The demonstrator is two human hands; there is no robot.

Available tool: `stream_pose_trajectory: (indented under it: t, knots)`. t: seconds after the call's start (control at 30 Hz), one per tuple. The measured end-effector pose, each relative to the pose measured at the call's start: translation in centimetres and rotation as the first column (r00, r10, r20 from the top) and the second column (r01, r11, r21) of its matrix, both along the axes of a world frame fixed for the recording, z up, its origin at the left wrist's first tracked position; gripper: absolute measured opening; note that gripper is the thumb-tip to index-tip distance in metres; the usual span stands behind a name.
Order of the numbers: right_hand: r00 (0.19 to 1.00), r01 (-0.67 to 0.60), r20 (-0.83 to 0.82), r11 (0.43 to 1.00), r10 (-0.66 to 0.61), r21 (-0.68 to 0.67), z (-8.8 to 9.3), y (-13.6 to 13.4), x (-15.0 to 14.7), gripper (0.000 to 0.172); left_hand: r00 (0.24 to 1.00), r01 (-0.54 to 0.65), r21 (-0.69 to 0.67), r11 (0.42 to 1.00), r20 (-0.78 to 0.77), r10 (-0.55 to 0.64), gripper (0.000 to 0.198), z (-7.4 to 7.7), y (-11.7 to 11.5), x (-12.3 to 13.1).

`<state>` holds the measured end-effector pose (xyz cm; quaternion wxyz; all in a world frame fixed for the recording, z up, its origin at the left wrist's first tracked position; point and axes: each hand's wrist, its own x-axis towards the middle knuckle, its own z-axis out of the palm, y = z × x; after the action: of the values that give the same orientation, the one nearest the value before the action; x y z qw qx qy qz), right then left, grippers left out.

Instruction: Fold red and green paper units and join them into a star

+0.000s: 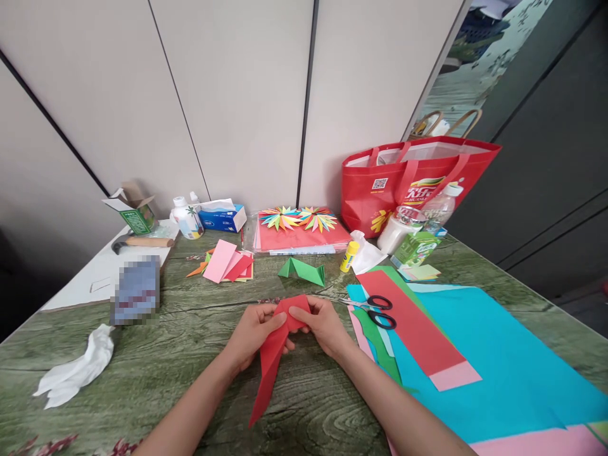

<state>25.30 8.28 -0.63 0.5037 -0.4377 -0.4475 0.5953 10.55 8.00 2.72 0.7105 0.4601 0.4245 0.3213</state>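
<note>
A folded strip of red paper [272, 364] is held between both hands above the table, its long end hanging down toward me. My left hand [254, 332] grips its left side, thumb on top and fingers partly hidden beneath. On the upper right part, my right hand [325, 323] pinches the paper with the thumb pressed on it. Just beyond the hands lies a folded green paper piece [304, 271]. Scissors with black handles [380, 310] rest to the right of my right hand, on the coloured sheets.
Blue sheets [494, 342] and a red strip [418, 323] cover the right side. A yellow glue stick [349, 256], red bag [375, 190] and green carton [415, 250] stand behind. Pink paper pieces [221, 261], paper stars [297, 218], a tissue box [221, 218] and crumpled tissue [78, 370] lie around.
</note>
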Motion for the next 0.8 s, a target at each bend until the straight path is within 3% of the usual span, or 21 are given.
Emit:
stream_pose_trajectory:
  t: [0.13, 0.2, 0.27, 0.43, 0.5, 0.6, 0.67, 0.73, 0.8]
  knots:
    - [0.946, 0.113, 0.26, 0.948, -0.194, 0.297, 0.3, -0.4, -0.1, 0.014, 1.0, -0.014, 0.001, 1.0, -0.026, 0.014, 0.031, 0.0, -0.1, 0.1]
    - [0.92, 0.121, 0.302, 0.912, -0.251, 0.391, 0.4, -0.6, -0.2, 0.012, 0.999, -0.029, 0.0, 1.0, -0.028, 0.029, 0.031, 0.1, -0.1, 0.1]
    - [0.929, 0.125, 0.284, 0.922, -0.239, 0.367, 0.4, -0.7, -0.3, 0.013, 0.999, -0.038, -0.008, 0.999, -0.022, 0.038, 0.031, 0.3, -0.1, 0.1]
    - [0.989, 0.05, 0.125, 0.982, -0.074, 0.185, -0.3, -0.7, -0.4, 0.024, 1.0, -0.011, -0.072, 0.997, -0.002, 0.011, 0.032, 0.7, 0.0, 0.1]
    - [0.987, 0.043, 0.14, 0.968, -0.08, 0.249, -0.3, -0.7, -0.3, 0.024, 1.0, -0.005, -0.057, 0.998, 0.003, 0.006, 0.032, 0.7, 0.0, 0.2]
    - [0.954, 0.074, 0.233, 0.904, -0.187, 0.422, 0.0, -0.8, -0.1, 0.022, 1.0, -0.016, -0.01, 1.0, 0.006, 0.016, 0.032, 0.8, -0.2, 0.2]
    - [0.945, 0.051, 0.265, 0.889, -0.19, 0.456, 0.3, -0.7, 0.0, 0.024, 0.999, -0.033, 0.005, 0.999, -0.008, 0.033, 0.033, 0.9, -0.2, 0.1]
    - [0.974, -0.01, 0.215, 0.939, -0.069, 0.345, 0.5, -0.5, 0.1, 0.031, 0.998, -0.046, 0.023, 0.999, -0.038, 0.047, 0.034, 1.1, -0.1, -0.1]
    - [0.995, -0.09, 0.044, 0.987, 0.085, 0.135, 0.7, -0.2, 0.2, 0.048, 0.996, -0.045, 0.06, 0.997, -0.078, 0.05, 0.035, 1.2, 0.0, -0.3]
